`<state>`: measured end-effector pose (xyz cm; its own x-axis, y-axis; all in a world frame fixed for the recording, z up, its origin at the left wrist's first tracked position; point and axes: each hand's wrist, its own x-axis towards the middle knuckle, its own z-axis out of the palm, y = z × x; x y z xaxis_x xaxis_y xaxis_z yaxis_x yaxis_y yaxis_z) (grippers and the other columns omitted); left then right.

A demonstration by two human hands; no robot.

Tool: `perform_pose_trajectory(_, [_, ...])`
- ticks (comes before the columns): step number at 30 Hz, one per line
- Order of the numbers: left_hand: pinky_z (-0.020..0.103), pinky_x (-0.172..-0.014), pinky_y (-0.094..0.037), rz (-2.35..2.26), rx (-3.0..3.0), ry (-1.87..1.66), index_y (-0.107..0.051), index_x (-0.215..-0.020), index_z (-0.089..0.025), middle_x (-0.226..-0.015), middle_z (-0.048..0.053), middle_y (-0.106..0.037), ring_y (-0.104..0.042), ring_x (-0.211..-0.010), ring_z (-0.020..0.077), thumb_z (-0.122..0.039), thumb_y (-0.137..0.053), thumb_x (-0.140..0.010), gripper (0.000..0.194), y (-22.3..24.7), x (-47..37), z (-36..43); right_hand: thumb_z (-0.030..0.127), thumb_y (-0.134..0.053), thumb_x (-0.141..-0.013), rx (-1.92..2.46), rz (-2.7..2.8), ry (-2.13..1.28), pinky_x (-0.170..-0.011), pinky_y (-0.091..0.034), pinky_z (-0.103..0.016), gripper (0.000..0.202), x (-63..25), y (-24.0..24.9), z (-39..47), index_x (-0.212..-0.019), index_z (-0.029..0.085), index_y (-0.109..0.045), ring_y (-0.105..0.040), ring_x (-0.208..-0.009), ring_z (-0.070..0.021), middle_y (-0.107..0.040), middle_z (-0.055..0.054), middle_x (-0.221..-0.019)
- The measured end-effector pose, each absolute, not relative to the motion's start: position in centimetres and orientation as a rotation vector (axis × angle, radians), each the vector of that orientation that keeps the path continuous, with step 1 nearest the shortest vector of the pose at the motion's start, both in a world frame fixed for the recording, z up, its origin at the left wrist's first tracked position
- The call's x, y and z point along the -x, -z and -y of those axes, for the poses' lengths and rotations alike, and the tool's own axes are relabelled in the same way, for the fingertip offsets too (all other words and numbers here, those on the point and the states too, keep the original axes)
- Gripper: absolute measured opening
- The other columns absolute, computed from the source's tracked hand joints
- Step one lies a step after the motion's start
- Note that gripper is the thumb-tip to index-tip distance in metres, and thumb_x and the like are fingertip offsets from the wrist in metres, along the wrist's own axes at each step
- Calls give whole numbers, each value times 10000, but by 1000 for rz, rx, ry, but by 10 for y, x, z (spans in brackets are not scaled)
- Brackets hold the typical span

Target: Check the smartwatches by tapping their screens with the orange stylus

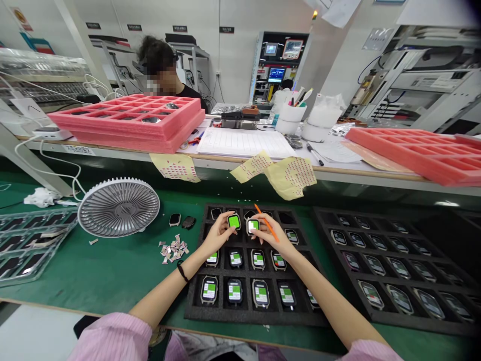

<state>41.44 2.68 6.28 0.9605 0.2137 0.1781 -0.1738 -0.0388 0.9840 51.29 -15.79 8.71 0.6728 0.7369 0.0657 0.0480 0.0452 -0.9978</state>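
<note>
Two at once: light edge grips

The left hand (220,234) pinches a rounded-square watch with a green screen (233,221). The right hand (271,231) pinches a rounded-square watch with a white-and-green screen (253,226), plus a slim orange stick (269,228). Both watches are above the black foam tray (225,313) on the green bench (112,271). Holding the rims should limit smudges; the stick is best angled clear of both screens.

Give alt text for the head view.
Left hand and right hand each hold a lit watch face over a black foam tray of others; an orange stick pokes from the right hand. A second dark tray lies right, a fan left, pink foam trays on the shelf behind.
</note>
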Motion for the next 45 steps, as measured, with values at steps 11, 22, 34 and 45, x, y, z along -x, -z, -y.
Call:
perform_pose_trajectory(11, [204,-503,-417,-30,-1599,-323,-429,-1253,-197,-982,71,-586,-625,-767,166,-391,-606,-833,495,-62,-415,-27,413,-746,-707,1515,544,-521,-391,-366,-206,308,-511,-94,159,-867,216,-571,-496,-442,-75,-567,32,-722])
perform_pose_trajectory(22, [193,-474,-389,-41,-1572,-308,-432,-1244,-193,-1007,84,-580,-624,-764,168,-373,-616,-822,495,-63,-415,-27,429,-656,-798,1432,600,-569,-411,-382,-220,272,-512,-92,159,-959,221,-586,-605,-558,-145,-601,-2,-759])
perform_pose_trajectory(34, [193,-474,-395,-35,-1524,-324,-448,-1231,-193,-1008,81,-580,-620,-722,151,-411,-619,-823,493,-65,-415,-26,349,-694,-763,1341,711,-658,-432,-430,-214,393,-512,-88,158,-1103,247,-524,-655,-761,-186,-601,-67,-1033])
perform_pose_trajectory(45, [205,-480,-403,-36,-1541,-338,-452,-1226,-196,-968,66,-577,-626,-707,149,-465,-593,-839,493,-63,-416,-27,449,-648,-797,1426,615,-552,-394,-349,-210,302,-511,-97,161,-977,216,-579,-579,-555,-128,-577,0,-777])
